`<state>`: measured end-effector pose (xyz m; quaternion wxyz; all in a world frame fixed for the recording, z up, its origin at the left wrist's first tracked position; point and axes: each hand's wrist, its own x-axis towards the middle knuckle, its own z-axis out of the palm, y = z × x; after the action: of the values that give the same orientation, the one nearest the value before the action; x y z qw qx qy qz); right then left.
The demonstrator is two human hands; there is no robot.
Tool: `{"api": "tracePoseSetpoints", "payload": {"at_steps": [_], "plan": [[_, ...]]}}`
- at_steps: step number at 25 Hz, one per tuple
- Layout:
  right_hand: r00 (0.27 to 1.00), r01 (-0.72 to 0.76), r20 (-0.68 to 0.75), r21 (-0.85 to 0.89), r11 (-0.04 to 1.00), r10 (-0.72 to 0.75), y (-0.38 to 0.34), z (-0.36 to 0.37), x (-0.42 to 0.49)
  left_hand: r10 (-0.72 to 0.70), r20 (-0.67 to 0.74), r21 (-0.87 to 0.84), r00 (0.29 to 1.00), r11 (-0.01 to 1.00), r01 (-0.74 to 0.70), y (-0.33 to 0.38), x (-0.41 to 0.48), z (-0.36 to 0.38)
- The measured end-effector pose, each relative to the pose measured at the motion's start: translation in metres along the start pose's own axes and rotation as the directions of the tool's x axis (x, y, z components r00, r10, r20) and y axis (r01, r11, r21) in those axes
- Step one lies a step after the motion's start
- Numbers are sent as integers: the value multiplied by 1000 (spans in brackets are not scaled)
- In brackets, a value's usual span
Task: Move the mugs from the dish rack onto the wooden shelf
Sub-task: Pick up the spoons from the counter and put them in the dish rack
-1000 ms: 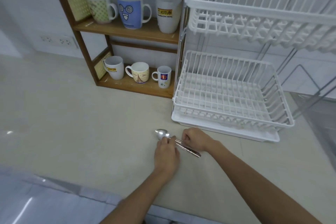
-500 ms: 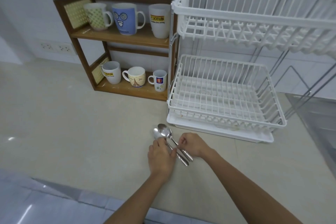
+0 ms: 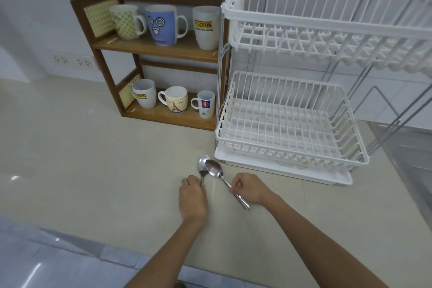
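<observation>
With all six mugs [image 3: 161, 24] on the wooden shelf [image 3: 152, 48] at eleven o'clock and the dish rack [image 3: 289, 124] bare, my left hand [image 3: 192, 196] and right hand [image 3: 249, 188] each grip a spoon [image 3: 214, 168] that I judge could slip, clattering onto the worktop [image 3: 81, 159].

Home kitchen: dish rack [image 3: 292, 124], mugs [image 3: 161, 24].

Even soft indoor light; small glare spots on countertop [image 3: 70, 159]; wide-angle bending at edges.
</observation>
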<state>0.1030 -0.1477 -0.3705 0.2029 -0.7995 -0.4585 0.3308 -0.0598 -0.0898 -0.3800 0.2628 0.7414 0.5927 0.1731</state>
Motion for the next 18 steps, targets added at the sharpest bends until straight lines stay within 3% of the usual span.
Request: {"api": "tracePoseSetpoints", "payload": {"at_steps": [5, 9, 14, 18], "plan": [[1000, 20, 2, 17, 1000, -20, 2, 1, -2, -21, 68, 86, 997, 996, 15, -1, 9, -5], [998, 68, 10, 31, 997, -68, 3, -4, -10, -18, 107, -58, 994, 998, 24, -3, 4, -5], [981, 177, -86, 66, 982, -171, -4, -35, -26, 34, -86, -408, 996, 911, -66, -2, -7, -12], [958, 250, -205, 270, 930, -198, -11, -76, -38, 146, -212, -561, 966, 791, -243, 36, -10, -29]]}}
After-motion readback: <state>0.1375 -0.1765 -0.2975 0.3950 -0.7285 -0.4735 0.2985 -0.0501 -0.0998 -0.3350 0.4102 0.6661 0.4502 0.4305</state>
